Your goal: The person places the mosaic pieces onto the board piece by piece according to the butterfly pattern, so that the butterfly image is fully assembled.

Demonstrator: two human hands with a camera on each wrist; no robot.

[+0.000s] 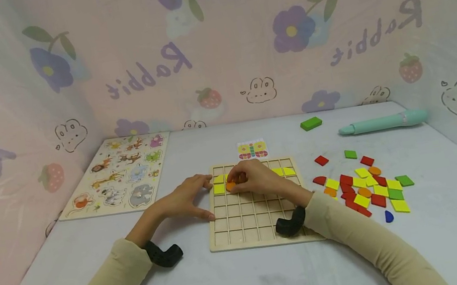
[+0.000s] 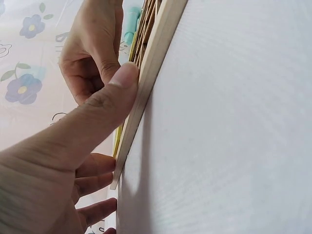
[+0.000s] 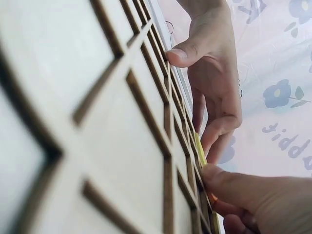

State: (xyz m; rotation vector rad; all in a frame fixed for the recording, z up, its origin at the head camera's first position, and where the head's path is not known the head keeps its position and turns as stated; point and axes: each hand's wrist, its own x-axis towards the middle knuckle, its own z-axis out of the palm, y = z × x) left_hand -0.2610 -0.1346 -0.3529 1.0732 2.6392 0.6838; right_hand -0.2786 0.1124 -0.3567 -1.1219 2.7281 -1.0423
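A wooden grid board lies flat on the table. Thumb and index finger of my right hand pinch an orange round piece over the second row, near the left side. Just left of it sits a yellow square piece; more yellow pieces lie along the top row, partly hidden behind the right hand. My left hand spreads its fingers along the board's left edge. In the left wrist view, the left thumb rests against the board's side.
A small butterfly pattern card lies behind the board. Several red, yellow, green, orange and blue pieces are scattered to the right. Farther back are a green block and a mint-coloured stick. An animal puzzle board is at the left.
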